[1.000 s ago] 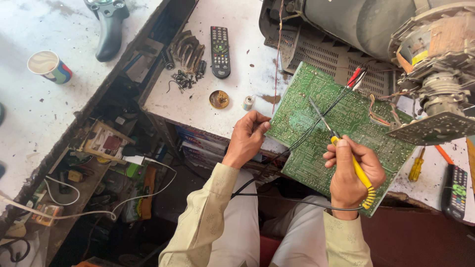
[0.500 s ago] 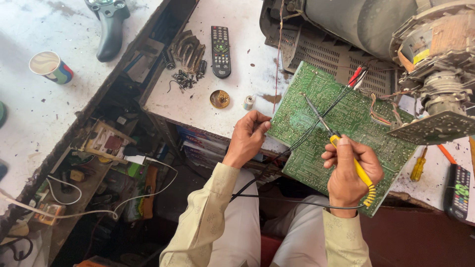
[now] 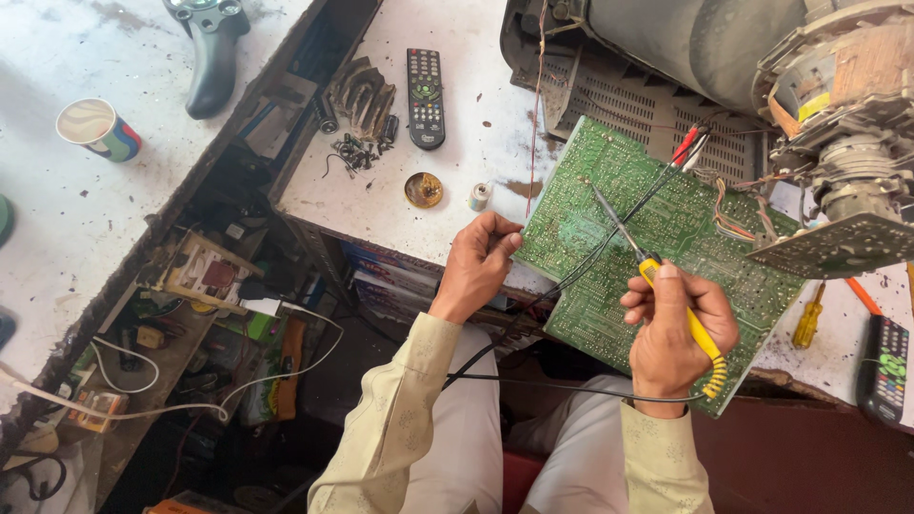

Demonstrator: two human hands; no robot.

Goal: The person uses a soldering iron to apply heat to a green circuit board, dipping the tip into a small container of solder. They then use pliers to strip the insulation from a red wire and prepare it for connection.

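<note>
On the far left, across a dark gap crammed with wires and parts, a paper cup (image 3: 97, 128) and a grey handled tool (image 3: 211, 59) sit on a stained white surface, well apart from the work and out of reach of stray heat. Nearer the middle, the white bench (image 3: 381, 205) carries a black remote control (image 3: 426, 97), a heap of dark metal scraps (image 3: 360, 105), a small round brass-coloured tin (image 3: 424, 189) and a tiny spool (image 3: 480, 196), the last two lying just beside the board, handy to the fingers. The left hand (image 3: 478, 265) curls over the bench's front edge, its fingertips pressed to the near left edge of the green circuit board (image 3: 657, 238), seemingly to steady it; whether it also pinches something thin there I cannot tell. That board lies tilted, solder side up, half on the bench and half over the lap, tethered by wires to the old television set (image 3: 685, 57) behind it, which explains why it stays so close to the chassis. The right hand (image 3: 678, 333) is closed in a pen-like grip around the yellow soldering iron (image 3: 666, 295), thumb on top, tip angled down to the board's middle. Farther right lie a yellow screwdriver (image 3: 809, 319) and a second remote (image 3: 885, 366).
</note>
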